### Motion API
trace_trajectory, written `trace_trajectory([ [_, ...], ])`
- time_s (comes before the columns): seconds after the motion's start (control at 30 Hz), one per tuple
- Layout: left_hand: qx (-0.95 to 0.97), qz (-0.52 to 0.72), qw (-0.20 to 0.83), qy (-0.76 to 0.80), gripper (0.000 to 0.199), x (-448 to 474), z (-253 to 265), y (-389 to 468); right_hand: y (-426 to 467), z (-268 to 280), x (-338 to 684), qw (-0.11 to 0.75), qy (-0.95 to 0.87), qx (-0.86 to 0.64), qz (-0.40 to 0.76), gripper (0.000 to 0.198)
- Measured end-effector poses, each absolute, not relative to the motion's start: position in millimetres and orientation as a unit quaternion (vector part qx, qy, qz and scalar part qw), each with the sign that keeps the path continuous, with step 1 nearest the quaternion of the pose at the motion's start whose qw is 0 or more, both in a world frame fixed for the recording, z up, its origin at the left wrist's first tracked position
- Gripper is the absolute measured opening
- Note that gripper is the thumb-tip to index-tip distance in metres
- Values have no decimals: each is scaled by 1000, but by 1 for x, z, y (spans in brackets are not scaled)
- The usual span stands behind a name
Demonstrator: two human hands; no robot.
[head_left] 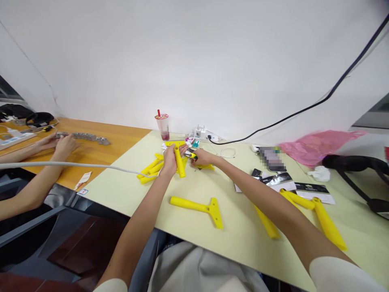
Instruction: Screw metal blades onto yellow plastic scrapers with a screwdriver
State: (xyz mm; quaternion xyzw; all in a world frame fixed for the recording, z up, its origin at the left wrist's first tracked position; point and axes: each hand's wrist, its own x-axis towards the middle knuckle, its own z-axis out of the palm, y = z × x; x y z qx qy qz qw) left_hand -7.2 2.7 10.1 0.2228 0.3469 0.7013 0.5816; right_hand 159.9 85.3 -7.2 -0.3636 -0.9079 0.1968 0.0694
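Note:
My left hand (pixel 170 160) is closed around a yellow T-shaped scraper handle (pixel 180 162), its flat head pointing away from me. Close by on the right, my right hand (pixel 200 157) grips a small yellow-and-black tool (pixel 192 155); its exact kind is too small to make out. Several more yellow scraper handles (pixel 148 168) lie in a pile beside my left hand. Another yellow part (pixel 206 166) rests under my right hand, mostly hidden. Nearer to me a single scraper handle (pixel 194 205) lies flat on the pale table (pixel 136 200).
Right of my forearm lie more scraper handles (pixel 330 223) and black-and-white packets (pixel 314 192). Behind are a phone-like object (pixel 272 158), a pink bag (pixel 322 146) and a drink cup (pixel 163 126). A white cable (pixel 91 164) crosses at left, near another person's hands (pixel 65 144).

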Motion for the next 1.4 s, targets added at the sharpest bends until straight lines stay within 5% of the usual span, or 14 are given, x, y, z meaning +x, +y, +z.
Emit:
trace_trajectory([
  [0.43, 245, 708, 563, 348, 36, -10, 12, 2, 74, -1, 173, 135, -894, -341, 257, 14],
  [0.8, 382, 471, 710, 358, 13, 32, 15, -29, 16, 36, 238, 371, -787, -338, 358, 41],
  [1.4, 430, 365, 742, 361, 11, 46, 5, -41, 22, 21, 236, 352, -689, -396, 495, 55],
])
